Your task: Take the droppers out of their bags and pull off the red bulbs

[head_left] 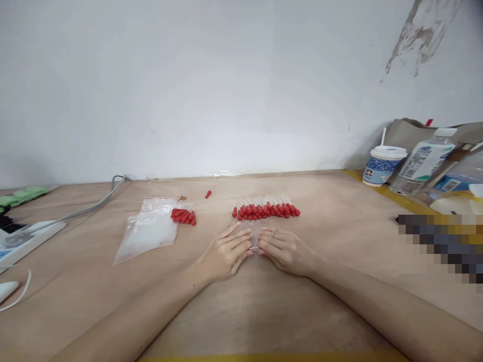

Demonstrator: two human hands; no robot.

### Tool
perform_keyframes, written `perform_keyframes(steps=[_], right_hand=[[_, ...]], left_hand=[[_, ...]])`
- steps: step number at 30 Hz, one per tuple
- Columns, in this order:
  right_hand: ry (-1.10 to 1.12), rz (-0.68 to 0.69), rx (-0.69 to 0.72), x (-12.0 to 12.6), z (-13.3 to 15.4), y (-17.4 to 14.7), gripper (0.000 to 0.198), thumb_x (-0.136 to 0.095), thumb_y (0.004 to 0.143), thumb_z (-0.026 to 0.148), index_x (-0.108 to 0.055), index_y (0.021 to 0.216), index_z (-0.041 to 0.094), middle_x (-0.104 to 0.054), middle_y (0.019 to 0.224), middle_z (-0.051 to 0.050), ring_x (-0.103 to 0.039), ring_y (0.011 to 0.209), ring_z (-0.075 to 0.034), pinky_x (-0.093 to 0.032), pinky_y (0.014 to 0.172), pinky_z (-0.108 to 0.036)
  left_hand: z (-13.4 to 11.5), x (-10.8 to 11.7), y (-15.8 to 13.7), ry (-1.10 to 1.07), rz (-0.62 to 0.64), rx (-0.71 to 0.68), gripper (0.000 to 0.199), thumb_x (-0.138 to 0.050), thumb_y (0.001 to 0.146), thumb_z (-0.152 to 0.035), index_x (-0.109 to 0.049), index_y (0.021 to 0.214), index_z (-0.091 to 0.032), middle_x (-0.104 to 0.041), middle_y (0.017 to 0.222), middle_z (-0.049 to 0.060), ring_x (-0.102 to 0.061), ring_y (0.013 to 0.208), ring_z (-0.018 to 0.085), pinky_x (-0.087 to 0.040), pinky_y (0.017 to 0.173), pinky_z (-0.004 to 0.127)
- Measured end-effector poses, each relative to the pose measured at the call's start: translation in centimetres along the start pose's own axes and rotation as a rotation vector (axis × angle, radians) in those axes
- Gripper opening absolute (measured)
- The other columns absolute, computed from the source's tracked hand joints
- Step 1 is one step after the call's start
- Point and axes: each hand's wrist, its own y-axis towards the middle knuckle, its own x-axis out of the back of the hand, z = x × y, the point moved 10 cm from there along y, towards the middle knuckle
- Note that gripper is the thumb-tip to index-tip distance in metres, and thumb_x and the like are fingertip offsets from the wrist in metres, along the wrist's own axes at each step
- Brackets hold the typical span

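My left hand and my right hand lie palm down on the table, fingers stretched toward each other. Beneath and between them is a row of thin clear tubes, probably glass, which the fingertips touch and partly cover. One short clear piece lies crosswise between the fingertips. Just beyond the hands, a row of droppers with red bulbs spreads sideways, their thin pale stems pointing to the wall.
At left, a small heap of red bulbs sits beside clear zip bags. A single red bulb lies farther back. A power strip stands far left. At right are a paper cup, a water bottle and a grey bag.
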Motion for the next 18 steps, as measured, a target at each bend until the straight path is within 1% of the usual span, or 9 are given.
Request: perform_keyframes(steps=[2,6,8,9,11,13,14,16,18], right_hand=[[-0.020,0.012,0.024,-0.1,0.1,0.0,0.017,-0.042,0.087,0.016,-0.059,0.089,0.015,-0.065,0.093,-0.008,-0.059,0.091,-0.016,-0.045,0.094,-0.034],[-0.049,-0.017,0.068,0.6,0.1,-0.4,0.019,-0.042,0.086,0.015,-0.060,0.093,0.014,-0.065,0.096,-0.009,-0.058,0.096,-0.017,-0.045,0.094,-0.037],[-0.055,-0.056,0.030,1.3,-1.0,-1.1,0.020,-0.042,0.086,0.015,-0.060,0.096,0.016,-0.065,0.100,-0.008,-0.056,0.101,-0.018,-0.046,0.093,-0.038],[-0.061,-0.085,-0.023,1.8,-1.9,-1.5,0.021,-0.043,0.086,0.015,-0.060,0.097,0.018,-0.064,0.101,-0.007,-0.056,0.102,-0.018,-0.046,0.092,-0.039],[-0.080,-0.133,-0.208,2.7,-4.6,-2.5,0.021,-0.045,0.086,0.018,-0.062,0.098,0.019,-0.065,0.097,-0.006,-0.058,0.096,-0.018,-0.048,0.086,-0.037],[-0.114,-0.120,-0.392,2.6,-7.0,-3.5,0.022,-0.046,0.086,0.024,-0.063,0.098,0.020,-0.066,0.082,-0.005,-0.060,0.080,-0.017,-0.048,0.075,-0.033],[-0.136,-0.097,-0.458,2.3,-7.7,-3.8,0.023,-0.045,0.086,0.026,-0.064,0.098,0.021,-0.064,0.075,-0.004,-0.059,0.073,-0.016,-0.047,0.071,-0.032],[-0.174,-0.045,-0.539,1.6,-8.3,-4.0,0.025,-0.044,0.086,0.027,-0.064,0.099,0.021,-0.061,0.069,-0.003,-0.057,0.067,-0.015,-0.042,0.068,-0.031],[-0.182,-0.007,-0.578,0.9,-8.3,-3.9,0.026,-0.043,0.085,0.024,-0.063,0.101,0.021,-0.062,0.074,-0.004,-0.057,0.070,-0.016,-0.038,0.068,-0.031]], left_hand=[[0.1,-0.1,0.1,-0.015,0.016,0.012,0.017,-0.044,0.085,-0.017,-0.059,0.094,-0.014,-0.066,0.101,0.009,-0.056,0.105,0.019,-0.037,0.101,0.043],[0.5,-0.4,-0.2,-0.050,0.030,0.027,0.019,-0.043,0.086,-0.017,-0.059,0.094,-0.014,-0.066,0.100,0.009,-0.056,0.106,0.018,-0.038,0.101,0.041],[1.5,0.0,-0.9,-0.063,0.002,0.068,0.020,-0.041,0.086,-0.017,-0.060,0.095,-0.015,-0.066,0.101,0.008,-0.056,0.105,0.018,-0.039,0.099,0.040],[2.4,0.4,-1.4,-0.056,-0.016,0.112,0.021,-0.041,0.087,-0.018,-0.060,0.095,-0.016,-0.065,0.101,0.008,-0.056,0.105,0.018,-0.041,0.097,0.039],[5.0,1.2,-2.6,-0.008,-0.040,0.253,0.021,-0.042,0.087,-0.020,-0.062,0.094,-0.018,-0.065,0.100,0.006,-0.056,0.103,0.019,-0.044,0.092,0.039],[8.0,2.2,-3.9,0.072,-0.058,0.427,0.021,-0.044,0.086,-0.026,-0.063,0.092,-0.020,-0.064,0.096,0.006,-0.057,0.095,0.020,-0.047,0.082,0.036],[9.6,2.8,-4.6,0.108,-0.071,0.514,0.022,-0.045,0.086,-0.029,-0.064,0.093,-0.021,-0.062,0.092,0.006,-0.057,0.089,0.019,-0.048,0.077,0.034],[12.5,3.9,-5.7,0.162,-0.087,0.672,0.025,-0.043,0.085,-0.032,-0.063,0.095,-0.020,-0.056,0.085,0.006,-0.055,0.082,0.019,-0.047,0.071,0.032],[14.9,4.6,-6.6,0.187,-0.062,0.787,0.026,-0.040,0.085,-0.029,-0.063,0.090,-0.018,-0.053,0.082,0.006,-0.053,0.084,0.020,-0.046,0.075,0.032]])
